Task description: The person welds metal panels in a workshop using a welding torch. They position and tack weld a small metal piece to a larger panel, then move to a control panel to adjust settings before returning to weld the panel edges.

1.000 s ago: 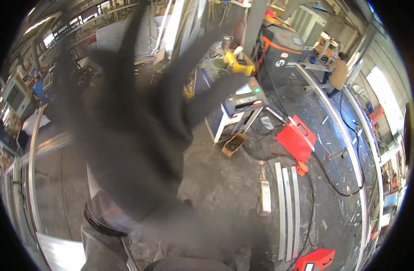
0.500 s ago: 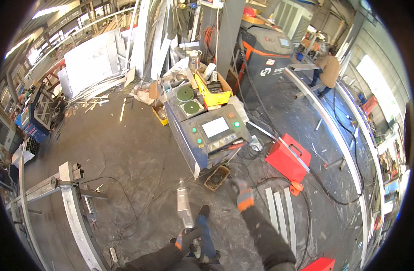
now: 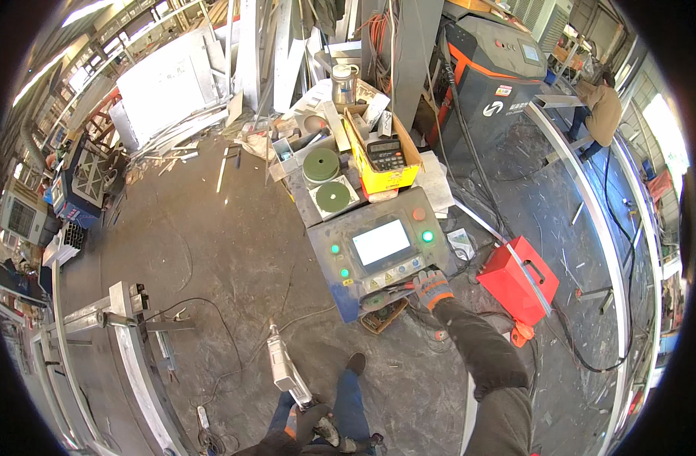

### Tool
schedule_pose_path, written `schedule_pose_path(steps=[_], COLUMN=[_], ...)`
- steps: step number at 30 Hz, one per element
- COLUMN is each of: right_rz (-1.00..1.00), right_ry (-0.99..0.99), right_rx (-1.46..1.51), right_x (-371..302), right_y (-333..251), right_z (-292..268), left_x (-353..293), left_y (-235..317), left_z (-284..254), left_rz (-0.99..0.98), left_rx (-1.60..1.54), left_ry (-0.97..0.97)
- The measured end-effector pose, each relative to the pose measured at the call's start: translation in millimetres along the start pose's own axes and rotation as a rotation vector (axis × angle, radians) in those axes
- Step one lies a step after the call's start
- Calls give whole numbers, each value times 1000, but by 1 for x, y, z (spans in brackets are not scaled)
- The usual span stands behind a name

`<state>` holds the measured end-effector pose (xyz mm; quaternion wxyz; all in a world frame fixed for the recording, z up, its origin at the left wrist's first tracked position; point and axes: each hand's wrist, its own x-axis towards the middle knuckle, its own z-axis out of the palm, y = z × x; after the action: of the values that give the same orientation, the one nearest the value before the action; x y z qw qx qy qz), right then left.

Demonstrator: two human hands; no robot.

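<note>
My left hand (image 3: 314, 422), in a dark glove with an orange band, is closed round the grip of a silver welding gun (image 3: 286, 372). The gun's narrow nozzle points up and away over the floor. My right hand (image 3: 433, 289), in a grey glove with an orange cuff, reaches to the lower right edge of a control panel (image 3: 340, 228) with a lit screen and green buttons. Its fingers are bent beside the end of a red strip (image 3: 397, 292) on that edge. What lies in the fingers, if anything, is hidden.
A yellow box (image 3: 386, 178) with a calculator and green discs (image 3: 320, 164) sit behind the panel. A red case (image 3: 517, 280) stands to the right. Cables cross the floor; a metal frame (image 3: 135, 365) stands at left. Another person (image 3: 600, 114) works far right.
My right hand has moved forward from above the floor to the panel's edge. The welding gun has swung left and lower in view. The panel appears nearer.
</note>
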<state>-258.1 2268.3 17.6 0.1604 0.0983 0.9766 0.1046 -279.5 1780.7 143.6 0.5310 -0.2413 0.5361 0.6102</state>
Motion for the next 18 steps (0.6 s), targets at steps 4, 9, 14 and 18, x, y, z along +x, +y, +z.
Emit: schedule_pose_path(steps=[4,9,14,18], right_rz=[79,525,1093,1293], right_ry=[80,316,520,988], right_rx=[59,359,1554,2302], right_x=[-47,-165,-297,-359], right_y=[19,-16,-182,-325], right_z=[-43,-96,-153,-209], left_x=[15,30,41,54], left_y=[0,43,102,106], left_z=[-2,7,9,-10], left_rz=[54,297,229,445], left_rx=[61,379,694,946], left_ry=[-100,-309,-585,-1169])
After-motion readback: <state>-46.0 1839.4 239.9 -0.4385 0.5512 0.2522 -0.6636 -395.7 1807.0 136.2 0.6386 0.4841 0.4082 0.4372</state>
